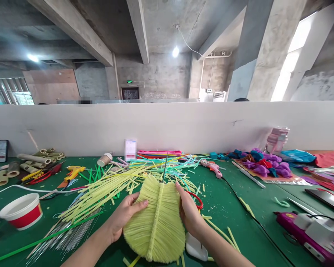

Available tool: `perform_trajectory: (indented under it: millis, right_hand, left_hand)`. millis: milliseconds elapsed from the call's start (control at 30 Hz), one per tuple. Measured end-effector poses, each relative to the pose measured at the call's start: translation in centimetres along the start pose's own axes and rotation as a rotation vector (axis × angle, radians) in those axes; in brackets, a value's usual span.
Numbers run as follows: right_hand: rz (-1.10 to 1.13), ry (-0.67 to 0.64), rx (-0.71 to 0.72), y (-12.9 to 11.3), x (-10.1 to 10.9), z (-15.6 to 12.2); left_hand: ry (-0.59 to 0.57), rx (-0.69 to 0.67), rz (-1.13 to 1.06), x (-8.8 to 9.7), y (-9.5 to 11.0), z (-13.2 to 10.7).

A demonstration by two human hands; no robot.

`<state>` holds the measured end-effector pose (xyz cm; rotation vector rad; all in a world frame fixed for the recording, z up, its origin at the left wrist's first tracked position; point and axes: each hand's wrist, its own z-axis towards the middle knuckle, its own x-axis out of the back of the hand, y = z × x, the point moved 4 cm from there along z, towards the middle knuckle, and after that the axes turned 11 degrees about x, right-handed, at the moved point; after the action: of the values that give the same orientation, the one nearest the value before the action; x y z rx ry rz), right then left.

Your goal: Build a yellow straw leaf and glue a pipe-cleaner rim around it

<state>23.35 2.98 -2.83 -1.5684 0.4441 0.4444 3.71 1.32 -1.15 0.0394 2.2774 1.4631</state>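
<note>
A yellow-green leaf shape (pixel 156 222), built from fuzzy pipe cleaners side by side along a thick centre rib, stands upright before me. My left hand (pixel 129 209) grips its left edge, thumb across the front and fingers behind. At the right edge, my right hand (pixel 188 207) is closed on it, the thumb along the upper rim and the other fingers mostly hidden. Behind the leaf is a pair of scissors with a red handle (pixel 197 200) by my right hand; a thin dark blade (pixel 165 168) shows above the leaf. Whether my right hand touches the scissors I cannot tell.
Yellow-green pipe cleaners (pixel 100 189) pile up at left, near thin wires (pixel 69 231). A paper tub (pixel 22 213), yellow glue gun (pixel 74 173) and bamboo pieces (pixel 39 159) lie left. Rightward are a pink glue gun (pixel 213 168), its cord, and a purple power strip (pixel 300 231).
</note>
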Motion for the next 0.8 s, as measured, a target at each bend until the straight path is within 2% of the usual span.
perform_trajectory:
  millis: [167,300,400,633,800]
  right_hand:
    - [-0.139,-0.113,0.094,-0.5,-0.3,-0.1]
    - [-0.258,-0.214,0.1,-0.2,-1.0,-0.5]
    - [-0.277,-0.217,0.121,-0.2,-1.3,-0.7]
    - [-0.338,-0.235,0.138,-0.1,-1.7,-1.0]
    - [-0.317,-0.22,0.095,0.2,-1.6,-1.0]
  left_hand:
    - [-0.028,-0.022,0.011,-0.8,0.0,-0.1]
    - [-0.014,-0.074,0.027,-0.5,-0.1,0.3]
    - [0.02,-0.08,0.039,-0.1,-0.2,0.7]
    - [0.015,-0.067,-0.007,-0.3,-0.4,0.7]
    - [-0.057,-0.034,-0.092,-0.8,-0.2,0.3]
